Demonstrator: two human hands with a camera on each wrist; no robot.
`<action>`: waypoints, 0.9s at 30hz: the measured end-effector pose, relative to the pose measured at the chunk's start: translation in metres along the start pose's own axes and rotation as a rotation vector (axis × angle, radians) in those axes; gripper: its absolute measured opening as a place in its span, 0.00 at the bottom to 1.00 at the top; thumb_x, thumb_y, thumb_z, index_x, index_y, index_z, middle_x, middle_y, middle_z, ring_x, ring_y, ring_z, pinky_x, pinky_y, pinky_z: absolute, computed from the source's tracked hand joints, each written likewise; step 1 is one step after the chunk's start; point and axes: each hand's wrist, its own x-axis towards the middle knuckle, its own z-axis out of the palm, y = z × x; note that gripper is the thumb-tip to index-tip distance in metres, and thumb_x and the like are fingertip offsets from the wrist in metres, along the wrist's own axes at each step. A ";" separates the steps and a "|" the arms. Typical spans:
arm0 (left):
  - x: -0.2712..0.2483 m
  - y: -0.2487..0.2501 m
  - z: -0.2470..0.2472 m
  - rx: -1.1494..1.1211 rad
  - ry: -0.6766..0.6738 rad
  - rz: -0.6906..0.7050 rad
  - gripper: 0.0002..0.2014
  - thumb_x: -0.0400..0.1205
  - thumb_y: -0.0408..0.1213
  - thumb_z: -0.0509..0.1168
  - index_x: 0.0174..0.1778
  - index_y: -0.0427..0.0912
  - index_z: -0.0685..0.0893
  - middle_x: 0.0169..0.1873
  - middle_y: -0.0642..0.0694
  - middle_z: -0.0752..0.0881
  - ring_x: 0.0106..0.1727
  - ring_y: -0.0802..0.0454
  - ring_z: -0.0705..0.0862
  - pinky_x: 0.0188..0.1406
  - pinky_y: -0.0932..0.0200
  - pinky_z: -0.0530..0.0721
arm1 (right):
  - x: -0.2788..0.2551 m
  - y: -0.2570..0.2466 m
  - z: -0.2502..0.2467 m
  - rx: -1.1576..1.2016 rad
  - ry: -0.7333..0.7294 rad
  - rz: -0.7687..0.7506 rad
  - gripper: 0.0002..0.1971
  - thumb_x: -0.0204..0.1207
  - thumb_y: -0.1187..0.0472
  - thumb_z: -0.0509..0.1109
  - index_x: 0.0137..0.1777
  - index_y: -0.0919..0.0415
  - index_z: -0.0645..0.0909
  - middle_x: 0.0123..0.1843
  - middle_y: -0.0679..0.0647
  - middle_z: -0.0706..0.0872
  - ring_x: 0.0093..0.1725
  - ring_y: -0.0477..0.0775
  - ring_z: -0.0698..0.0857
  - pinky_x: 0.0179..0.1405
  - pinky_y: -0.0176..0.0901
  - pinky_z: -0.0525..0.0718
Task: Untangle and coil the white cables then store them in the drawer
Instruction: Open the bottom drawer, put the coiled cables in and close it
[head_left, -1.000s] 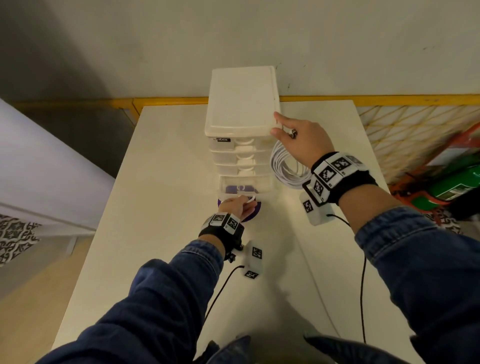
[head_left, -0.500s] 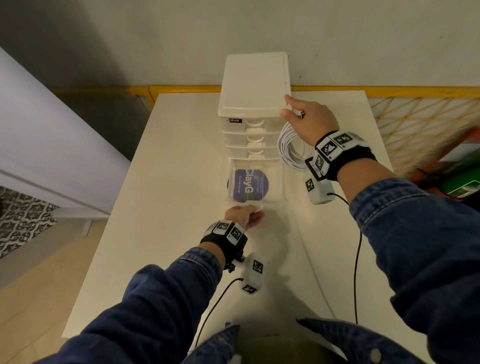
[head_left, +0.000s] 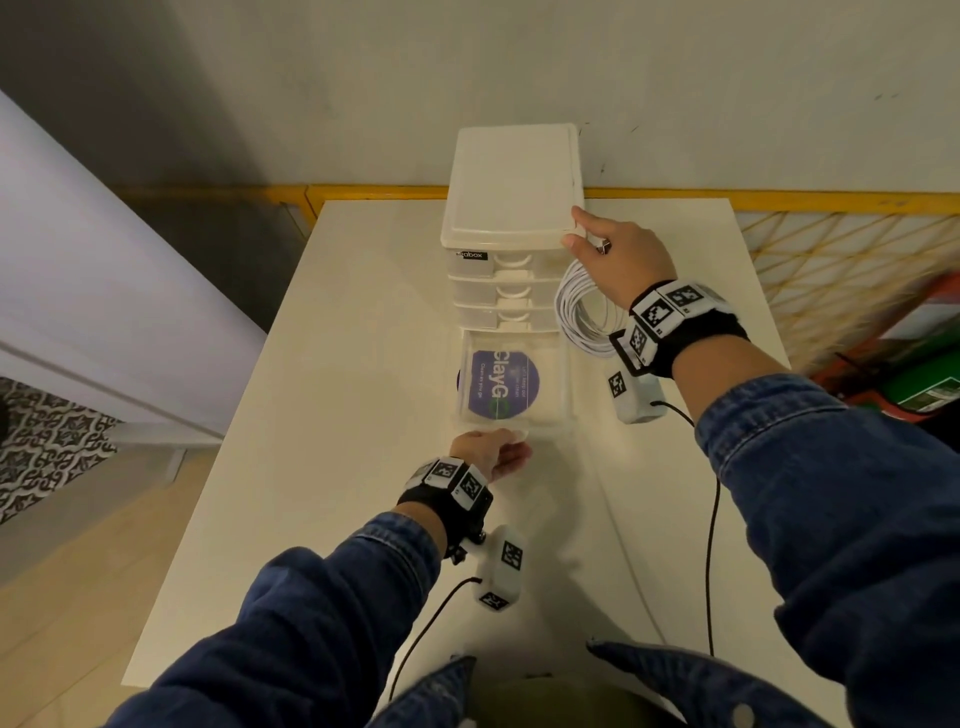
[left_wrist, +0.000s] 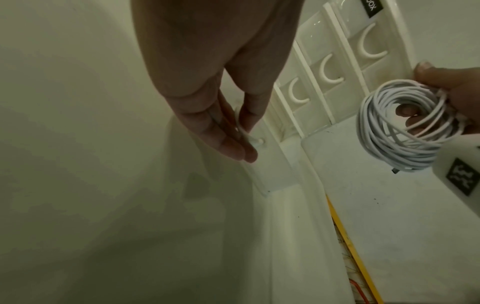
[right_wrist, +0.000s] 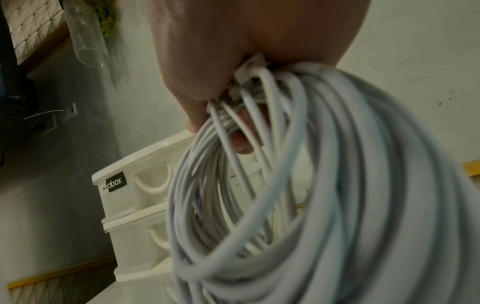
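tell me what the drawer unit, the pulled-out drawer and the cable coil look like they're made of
Drawer unit: opaque cream plastic by its look, with moulded rims and a soft sheen.
Bottom drawer: clear plastic; the purple round label shows through it.
Cable coil: white cable with a smooth matte jacket, probably rubbery plastic, bending in soft loops in the right hand.

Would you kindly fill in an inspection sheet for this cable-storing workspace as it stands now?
Surface: white table, drawer unit standing at its far middle.
Job's things: coiled white cables off the table, in hand; bottom drawer pulled out, purple-labelled round item inside.
Clutter: nothing seen.
Grippers: left hand pinches the drawer's handle; right hand grips the coil, thumb against the unit's top corner.
Cables: black leads from both wrist cameras; thin white line lying on the table at right.
Surroundings: plain wall, yellow lattice fence, patterned floor at left.
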 end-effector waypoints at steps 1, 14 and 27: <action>0.000 0.002 -0.001 0.022 -0.005 -0.010 0.04 0.75 0.24 0.70 0.38 0.32 0.81 0.19 0.43 0.87 0.21 0.53 0.87 0.24 0.62 0.87 | 0.000 0.000 0.000 0.002 0.000 -0.001 0.23 0.79 0.42 0.58 0.74 0.41 0.68 0.70 0.56 0.81 0.66 0.59 0.80 0.63 0.46 0.77; -0.043 0.121 -0.042 0.914 0.096 0.129 0.09 0.80 0.37 0.66 0.36 0.35 0.81 0.27 0.45 0.85 0.20 0.53 0.81 0.26 0.63 0.79 | -0.006 -0.002 -0.007 -0.009 -0.037 -0.022 0.26 0.79 0.41 0.59 0.76 0.42 0.67 0.72 0.56 0.79 0.68 0.59 0.79 0.65 0.46 0.76; -0.030 0.231 0.033 0.887 0.111 0.730 0.41 0.78 0.58 0.64 0.79 0.38 0.58 0.74 0.39 0.72 0.72 0.43 0.73 0.62 0.57 0.71 | -0.059 -0.016 0.026 0.437 0.224 0.133 0.15 0.75 0.44 0.67 0.44 0.58 0.81 0.32 0.46 0.81 0.30 0.46 0.78 0.36 0.42 0.79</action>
